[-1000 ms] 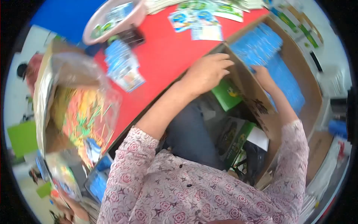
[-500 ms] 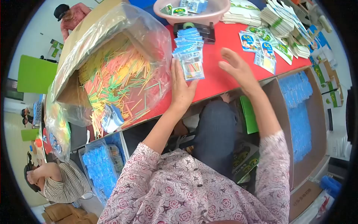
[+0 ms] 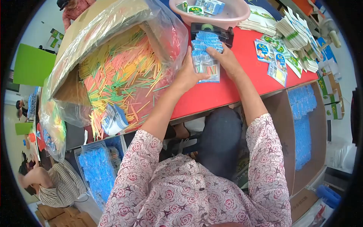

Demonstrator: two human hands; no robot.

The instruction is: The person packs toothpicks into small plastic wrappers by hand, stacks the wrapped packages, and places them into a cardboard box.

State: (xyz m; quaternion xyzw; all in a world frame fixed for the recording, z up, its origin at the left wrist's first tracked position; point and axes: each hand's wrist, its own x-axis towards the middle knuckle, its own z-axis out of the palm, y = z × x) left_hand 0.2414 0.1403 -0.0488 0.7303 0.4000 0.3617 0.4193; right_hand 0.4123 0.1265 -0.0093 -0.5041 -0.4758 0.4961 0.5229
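A row of overlapping small blue-and-white packets (image 3: 207,45) lies on the red table; the front one has a clear window showing coloured sticks. My left hand (image 3: 189,73) holds the row's left side, its fingers straight along the edge and its thumb across the front packet. From the right, my right hand (image 3: 228,62) grips the row, thumb on top and fingers at the far right side. Just behind the row stands a black tape dispenser (image 3: 227,36). Left of my hands, an open box lined with clear plastic (image 3: 170,41) holds many loose coloured sticks (image 3: 124,72).
A pink basin (image 3: 230,19) with packets sits at the back. Flat printed packets (image 3: 280,64) and stacked cartons (image 3: 291,34) lie to the right. Below are a cardboard box (image 3: 314,151) of blue packets and a plastic bin (image 3: 96,166). Another person (image 3: 62,183) sits at lower left.
My right hand has come in from the right and closed on the packet row. My left hand stays at the row's left side. The view has shifted slightly.
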